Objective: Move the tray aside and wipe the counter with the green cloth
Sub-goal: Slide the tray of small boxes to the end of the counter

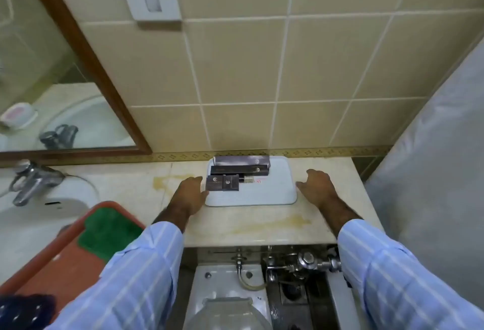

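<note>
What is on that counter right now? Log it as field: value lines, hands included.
tray: white tray on the counter, against the tiled wall
tray contents: dark boxes at its rear left
left hand: open, at the tray's left edge
right hand: open, by the tray's right edge
green cloth: in the orange tub, lower left
stains: yellowish marks in front and left of the tray
sink tap: far left

The beige bench [262, 227] carries a white tray [272, 191] against the wall; yellowish stains [272, 223] lie left and in front of the tray.
</note>
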`<state>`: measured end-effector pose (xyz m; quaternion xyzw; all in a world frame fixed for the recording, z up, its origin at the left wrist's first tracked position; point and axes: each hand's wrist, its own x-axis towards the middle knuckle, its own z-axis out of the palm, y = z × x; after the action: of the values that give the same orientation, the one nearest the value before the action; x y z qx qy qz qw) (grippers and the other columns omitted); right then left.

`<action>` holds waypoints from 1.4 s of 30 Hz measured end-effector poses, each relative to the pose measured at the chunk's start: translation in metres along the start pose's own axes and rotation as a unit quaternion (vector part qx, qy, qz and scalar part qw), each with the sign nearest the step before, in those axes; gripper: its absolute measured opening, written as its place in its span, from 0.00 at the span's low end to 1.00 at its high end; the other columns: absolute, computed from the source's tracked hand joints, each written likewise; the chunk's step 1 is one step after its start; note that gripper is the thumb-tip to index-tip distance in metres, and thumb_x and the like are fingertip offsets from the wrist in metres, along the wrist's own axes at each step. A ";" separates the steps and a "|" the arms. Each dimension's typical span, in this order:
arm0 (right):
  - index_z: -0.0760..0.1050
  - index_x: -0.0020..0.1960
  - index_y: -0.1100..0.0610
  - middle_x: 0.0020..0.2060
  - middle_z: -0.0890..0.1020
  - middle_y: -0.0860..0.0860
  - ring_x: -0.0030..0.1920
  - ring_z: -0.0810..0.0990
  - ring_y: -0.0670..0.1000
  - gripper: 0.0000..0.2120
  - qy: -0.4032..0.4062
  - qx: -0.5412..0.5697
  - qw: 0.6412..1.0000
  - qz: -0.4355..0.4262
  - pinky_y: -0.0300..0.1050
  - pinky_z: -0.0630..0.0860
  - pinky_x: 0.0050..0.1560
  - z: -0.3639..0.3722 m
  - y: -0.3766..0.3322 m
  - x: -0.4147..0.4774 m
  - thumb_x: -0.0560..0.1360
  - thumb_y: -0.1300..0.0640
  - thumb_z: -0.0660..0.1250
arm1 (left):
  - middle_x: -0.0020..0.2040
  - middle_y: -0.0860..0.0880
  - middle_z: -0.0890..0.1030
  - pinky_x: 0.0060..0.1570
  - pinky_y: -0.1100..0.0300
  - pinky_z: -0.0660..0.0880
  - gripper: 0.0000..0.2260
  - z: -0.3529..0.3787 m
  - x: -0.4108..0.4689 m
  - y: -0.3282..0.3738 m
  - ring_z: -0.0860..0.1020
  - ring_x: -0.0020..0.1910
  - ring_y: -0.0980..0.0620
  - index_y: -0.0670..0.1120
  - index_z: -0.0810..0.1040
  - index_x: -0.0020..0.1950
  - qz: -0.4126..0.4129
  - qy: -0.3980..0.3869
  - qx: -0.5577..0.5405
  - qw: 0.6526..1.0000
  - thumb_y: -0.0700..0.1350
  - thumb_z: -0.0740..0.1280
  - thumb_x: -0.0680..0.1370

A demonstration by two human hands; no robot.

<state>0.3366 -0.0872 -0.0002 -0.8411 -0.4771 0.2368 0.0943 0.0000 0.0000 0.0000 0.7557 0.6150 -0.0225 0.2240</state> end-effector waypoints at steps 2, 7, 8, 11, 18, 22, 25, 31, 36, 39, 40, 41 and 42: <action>0.75 0.70 0.65 0.70 0.78 0.61 0.72 0.74 0.62 0.24 0.007 0.036 0.999 0.023 0.50 0.71 0.71 0.012 0.009 0.009 0.81 0.49 0.67 | 0.75 0.38 0.72 0.74 0.54 0.63 0.23 0.018 0.010 -0.001 0.69 0.75 0.40 0.39 0.68 0.77 -0.021 -0.007 0.003 1.000 0.47 0.62 0.84; 0.86 0.46 0.59 0.46 0.86 0.59 0.54 0.84 0.61 0.10 0.012 0.093 0.995 0.044 0.46 0.77 0.52 0.035 0.013 0.029 0.78 0.53 0.71 | 0.59 0.35 0.82 0.62 0.50 0.72 0.12 0.041 0.027 -0.001 0.78 0.61 0.35 0.35 0.81 0.59 -0.065 0.048 -0.016 0.997 0.42 0.65 0.81; 0.83 0.40 0.56 0.41 0.84 0.58 0.50 0.84 0.60 0.08 0.013 0.099 0.994 0.049 0.43 0.74 0.48 0.035 0.010 0.031 0.77 0.54 0.72 | 0.57 0.35 0.83 0.60 0.50 0.74 0.11 0.043 0.031 -0.001 0.79 0.60 0.35 0.35 0.82 0.56 -0.074 0.068 -0.026 0.995 0.41 0.65 0.80; 0.86 0.48 0.63 0.47 0.87 0.58 0.52 0.84 0.60 0.08 0.020 0.104 0.993 0.057 0.44 0.76 0.50 0.038 0.007 0.043 0.75 0.57 0.74 | 0.52 0.36 0.86 0.58 0.51 0.76 0.08 0.045 0.036 0.000 0.81 0.56 0.35 0.36 0.84 0.51 -0.111 0.100 -0.069 0.986 0.39 0.67 0.77; 0.86 0.41 0.62 0.40 0.88 0.57 0.46 0.86 0.58 0.08 0.029 0.154 0.984 0.084 0.43 0.77 0.45 0.005 0.033 0.018 0.70 0.57 0.75 | 0.47 0.36 0.85 0.54 0.50 0.75 0.05 0.046 0.026 0.027 0.81 0.51 0.33 0.36 0.84 0.48 -0.055 0.153 -0.107 0.981 0.35 0.68 0.77; 0.85 0.39 0.68 0.37 0.88 0.62 0.41 0.87 0.60 0.13 0.024 0.188 0.972 0.140 0.52 0.84 0.49 -0.026 0.076 -0.022 0.69 0.56 0.75 | 0.53 0.36 0.84 0.57 0.49 0.75 0.09 0.050 0.031 0.075 0.80 0.55 0.34 0.36 0.84 0.54 0.012 0.140 -0.101 0.985 0.35 0.66 0.78; 0.79 0.31 0.61 0.29 0.84 0.56 0.33 0.83 0.56 0.10 0.033 0.216 0.958 0.187 0.48 0.81 0.41 -0.033 0.112 -0.056 0.68 0.59 0.74 | 0.56 0.36 0.81 0.55 0.49 0.74 0.11 0.060 0.040 0.121 0.78 0.57 0.34 0.37 0.82 0.57 0.062 0.124 -0.071 0.988 0.35 0.64 0.78; 0.77 0.29 0.58 0.23 0.83 0.50 0.31 0.84 0.52 0.10 0.100 0.346 0.892 0.273 0.55 0.85 0.46 0.000 0.168 -0.120 0.68 0.65 0.73 | 0.58 0.38 0.77 0.55 0.50 0.74 0.14 0.091 0.065 0.214 0.79 0.57 0.35 0.38 0.80 0.58 0.164 0.064 -0.044 0.983 0.31 0.63 0.74; 0.74 0.35 0.60 0.26 0.80 0.49 0.29 0.86 0.51 0.11 0.138 0.457 0.825 0.304 0.61 0.86 0.48 0.031 0.198 -0.129 0.71 0.69 0.73 | 0.59 0.39 0.76 0.54 0.50 0.75 0.15 0.123 0.086 0.263 0.78 0.57 0.35 0.39 0.79 0.58 0.207 0.037 -0.027 0.977 0.29 0.61 0.74; 0.77 0.44 0.65 0.41 0.86 0.63 0.37 0.89 0.59 0.05 0.129 0.480 0.807 0.318 0.64 0.86 0.49 0.044 0.203 -0.126 0.73 0.67 0.74 | 0.58 0.40 0.79 0.54 0.50 0.77 0.14 0.132 0.100 0.278 0.78 0.59 0.37 0.42 0.82 0.58 0.221 0.053 -0.023 0.973 0.33 0.62 0.77; 0.78 0.46 0.66 0.44 0.86 0.67 0.40 0.89 0.62 0.07 0.130 0.488 0.801 0.322 0.65 0.86 0.49 0.048 0.206 -0.124 0.73 0.66 0.75 | 0.58 0.40 0.80 0.54 0.49 0.77 0.13 0.133 0.104 0.282 0.79 0.59 0.37 0.43 0.83 0.58 0.223 0.062 -0.025 0.972 0.35 0.62 0.78; 0.77 0.47 0.66 0.46 0.85 0.69 0.42 0.89 0.65 0.08 0.132 0.490 0.797 0.327 0.66 0.86 0.48 0.052 0.207 -0.122 0.73 0.65 0.75 | 0.58 0.40 0.81 0.54 0.50 0.77 0.13 0.133 0.109 0.286 0.79 0.59 0.37 0.43 0.84 0.58 0.221 0.070 -0.033 0.972 0.37 0.63 0.79; 0.78 0.46 0.66 0.45 0.85 0.69 0.41 0.89 0.65 0.09 0.138 0.496 0.792 0.328 0.66 0.86 0.47 0.056 0.207 -0.120 0.72 0.64 0.76 | 0.58 0.40 0.83 0.55 0.51 0.77 0.12 0.133 0.113 0.289 0.79 0.58 0.37 0.43 0.85 0.58 0.215 0.075 -0.049 0.973 0.38 0.64 0.79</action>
<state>0.4148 -0.3017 -0.0916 -0.8088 0.0281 0.3389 0.4799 0.3313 0.0140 -0.0642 0.8577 0.4540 0.1128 0.2134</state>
